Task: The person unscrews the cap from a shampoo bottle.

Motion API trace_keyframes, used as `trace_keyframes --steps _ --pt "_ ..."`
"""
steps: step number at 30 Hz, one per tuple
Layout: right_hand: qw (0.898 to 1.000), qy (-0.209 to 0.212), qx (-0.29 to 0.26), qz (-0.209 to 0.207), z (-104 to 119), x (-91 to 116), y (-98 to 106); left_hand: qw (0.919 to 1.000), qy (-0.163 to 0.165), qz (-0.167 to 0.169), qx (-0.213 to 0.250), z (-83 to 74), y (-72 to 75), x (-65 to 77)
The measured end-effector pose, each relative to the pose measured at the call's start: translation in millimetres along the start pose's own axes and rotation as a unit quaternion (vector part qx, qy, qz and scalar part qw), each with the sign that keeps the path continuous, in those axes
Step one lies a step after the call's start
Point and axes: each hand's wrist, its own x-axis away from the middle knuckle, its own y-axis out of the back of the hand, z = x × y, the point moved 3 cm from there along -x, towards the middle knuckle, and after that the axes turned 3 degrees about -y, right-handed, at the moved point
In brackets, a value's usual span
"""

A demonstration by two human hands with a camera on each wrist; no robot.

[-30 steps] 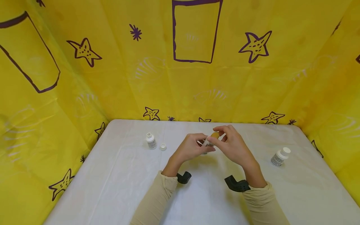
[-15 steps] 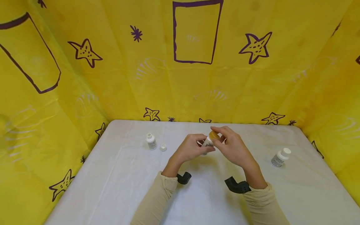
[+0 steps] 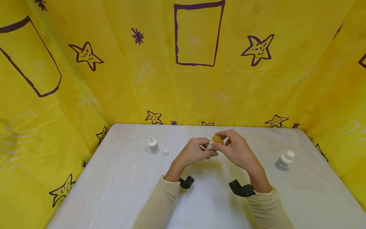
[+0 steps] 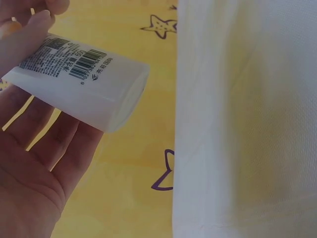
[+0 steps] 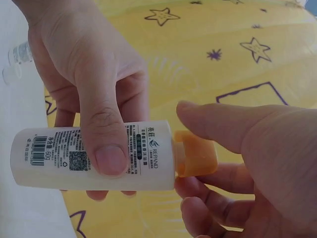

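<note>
My left hand (image 3: 194, 150) grips a small white toiletry bottle (image 5: 158, 163) with printed text and a barcode, its thumb lying across the label. The bottle is held above the table, tilted. At its neck end is an orange cap (image 5: 200, 153), which the thumb and fingers of my right hand (image 3: 237, 149) pinch. A strip of the neck shows between cap and shoulder in the right wrist view. In the left wrist view the flat bottom end of the bottle points away from the palm.
On the white table (image 3: 120, 190), an uncapped white bottle (image 3: 153, 146) stands left, with a small white cap (image 3: 166, 151) beside it. A capped white bottle (image 3: 284, 161) stands right. Yellow patterned cloth (image 3: 120, 89) encloses the back and sides.
My right fingers have shifted slightly on the orange cap, and more of it shows than a second ago. The left hand keeps its grip on the bottle. The table items stay put.
</note>
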Motion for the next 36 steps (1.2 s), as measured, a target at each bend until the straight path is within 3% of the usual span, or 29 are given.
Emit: trace_keyframes --steps 4,15,22,28,36 --pt "1.000 -0.001 0.003 0.002 -0.3 -0.2 -0.9 1.0000 -0.002 0.004 0.002 -0.4 -0.5 -0.5" --pt "0.999 0.043 0.003 0.011 -1.5 1.0 -1.8 0.9998 0.009 0.014 0.005 1.6 -1.7 0.6" --pt "0.998 0.048 0.001 -0.041 -1.9 1.2 1.3 0.9997 0.023 -0.001 0.002 3.0 4.7 0.9" --pt "0.996 0.041 -0.013 -0.082 2.6 -0.6 2.6 0.9973 0.025 -0.068 0.016 6.1 20.3 0.9" --pt "0.998 0.028 -0.039 -0.051 12.9 -11.5 -10.3 0.9784 0.004 -0.206 -0.016 6.9 43.4 2.9"
